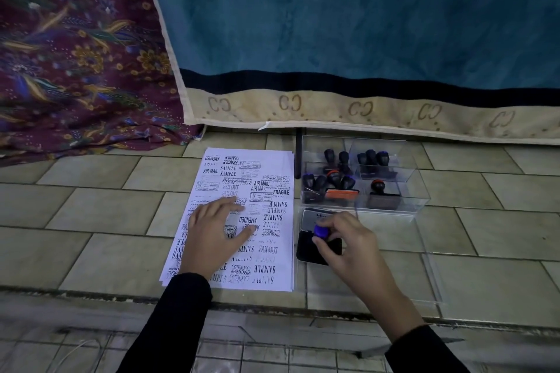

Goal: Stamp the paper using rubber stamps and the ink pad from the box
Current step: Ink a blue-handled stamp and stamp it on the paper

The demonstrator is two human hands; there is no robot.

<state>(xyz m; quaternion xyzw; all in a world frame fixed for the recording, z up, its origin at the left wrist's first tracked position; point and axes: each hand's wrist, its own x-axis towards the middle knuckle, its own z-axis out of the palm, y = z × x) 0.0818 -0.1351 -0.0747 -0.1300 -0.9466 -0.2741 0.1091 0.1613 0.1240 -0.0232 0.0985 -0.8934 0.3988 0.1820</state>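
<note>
Left hand: the left hand (216, 230) lies flat on the paper, palm down, fingers straight and spread, gripping nothing.
Right hand: the right hand (351, 247) has its fingers curled round a stamp, pinching it by the handle.
Stamp: the stamp (321, 231) has a blue-purple top. It stands upright with its lower end down on the ink pad, and the fingers hide that end.
Ink pad: the ink pad (306, 248) is a black pad in an open case, just right of the paper's near half. Its silver lid (318, 216) is folded back on the far side.
Paper: the paper (266, 263) is a small stack of white sheets on the floor, left of the ink pad and the box. The top sheet is crowded with black prints such as SAMPLE, FAX OUT, EXPRESS, AIR MAIL, FRAGILE and AMENDED, facing various ways.
Box: the box (421, 191) is clear plastic with compartments, on the far side of the ink pad and right of the paper's far half.
Other stamps: dark-handled stamps (333, 179) stand and lean in the box's compartments. One with an orange band (377, 185) stands alone in the near right compartment.
Clear tray: a flat clear tray (433, 281) lies on the floor under the ink pad and reaches to the right.
Floor: pale rectangular tiles (91, 221).
Far side: a teal blanket (333, 24) with a cream border hangs down to the floor. A purple flowered cloth (75, 54) lies to its left.
Sleeves: both arms wear black sleeves (181, 312).
</note>
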